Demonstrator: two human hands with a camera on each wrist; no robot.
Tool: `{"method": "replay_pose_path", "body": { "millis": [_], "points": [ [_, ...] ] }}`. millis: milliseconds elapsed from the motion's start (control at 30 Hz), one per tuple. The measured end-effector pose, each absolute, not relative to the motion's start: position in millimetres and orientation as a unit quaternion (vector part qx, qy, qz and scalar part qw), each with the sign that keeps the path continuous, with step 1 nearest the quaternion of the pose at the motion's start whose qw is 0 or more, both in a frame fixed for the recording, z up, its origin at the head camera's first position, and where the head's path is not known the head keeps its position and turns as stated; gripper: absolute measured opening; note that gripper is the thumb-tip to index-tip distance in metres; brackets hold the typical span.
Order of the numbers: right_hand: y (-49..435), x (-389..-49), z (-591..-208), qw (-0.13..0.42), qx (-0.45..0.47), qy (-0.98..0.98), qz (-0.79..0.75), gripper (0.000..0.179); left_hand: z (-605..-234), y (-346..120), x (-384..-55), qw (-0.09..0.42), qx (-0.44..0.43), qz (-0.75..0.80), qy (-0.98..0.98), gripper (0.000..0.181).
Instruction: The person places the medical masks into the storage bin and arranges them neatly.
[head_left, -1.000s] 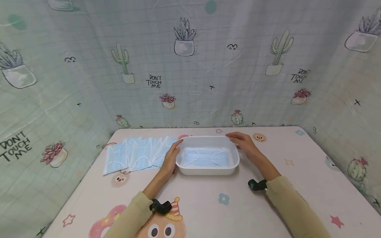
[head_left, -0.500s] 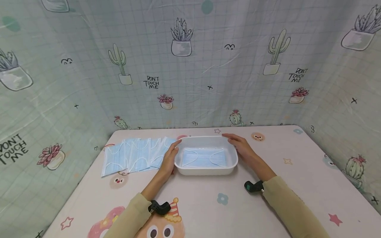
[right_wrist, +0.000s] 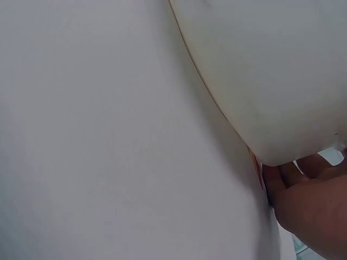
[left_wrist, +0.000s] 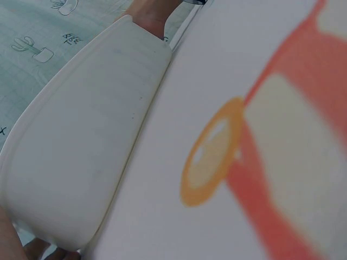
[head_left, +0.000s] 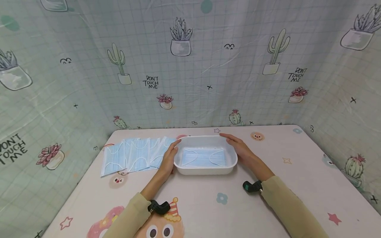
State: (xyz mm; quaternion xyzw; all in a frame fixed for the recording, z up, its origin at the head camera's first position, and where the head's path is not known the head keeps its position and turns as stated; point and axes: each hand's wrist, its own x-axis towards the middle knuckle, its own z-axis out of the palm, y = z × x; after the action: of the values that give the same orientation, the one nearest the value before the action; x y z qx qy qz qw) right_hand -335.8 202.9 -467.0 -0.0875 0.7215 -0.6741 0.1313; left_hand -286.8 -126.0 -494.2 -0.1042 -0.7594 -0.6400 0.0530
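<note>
In the head view a white plastic tub (head_left: 205, 171) stands on the table in front of me. One light-blue face mask (head_left: 203, 158) with white ear loops lies flat inside it. My left hand (head_left: 169, 158) holds the tub's left end, with fingers at the rim. At the opposite end my right hand (head_left: 241, 148) grips the tub, its index finger along the far rim. The left wrist view has the tub's long side wall (left_wrist: 92, 135) across it. In the right wrist view, fingers (right_wrist: 303, 176) curl by the tub's lower end.
Several light-blue face masks (head_left: 138, 155) overlap in a row left of the tub, close to my left hand. The pale table (head_left: 253, 215) has printed cartoon figures. A curtain (head_left: 193, 82) with cactus prints hangs behind and along both sides.
The whole head view has shifted slightly left. Both hands stay on the tub's ends, and the right index fingertip lies slightly farther left along the far rim. The masks have not moved.
</note>
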Motion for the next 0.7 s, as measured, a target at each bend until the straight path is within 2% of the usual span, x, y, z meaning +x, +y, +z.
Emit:
{"method": "replay_pose_path", "body": {
  "millis": [233, 700],
  "points": [
    [204.5, -335.3, -467.5, 0.146, -0.105, 0.719, -0.672, 0.046, -493.6, -126.3, -286.1, 0.049, -0.106, -0.642, -0.758, 0.047],
    [205.0, -336.8, -469.0, 0.143, -0.108, 0.728, -0.661, 0.047, -490.6, -126.0, -286.5, 0.044, -0.098, -0.641, -0.760, 0.046]
  ]
}}
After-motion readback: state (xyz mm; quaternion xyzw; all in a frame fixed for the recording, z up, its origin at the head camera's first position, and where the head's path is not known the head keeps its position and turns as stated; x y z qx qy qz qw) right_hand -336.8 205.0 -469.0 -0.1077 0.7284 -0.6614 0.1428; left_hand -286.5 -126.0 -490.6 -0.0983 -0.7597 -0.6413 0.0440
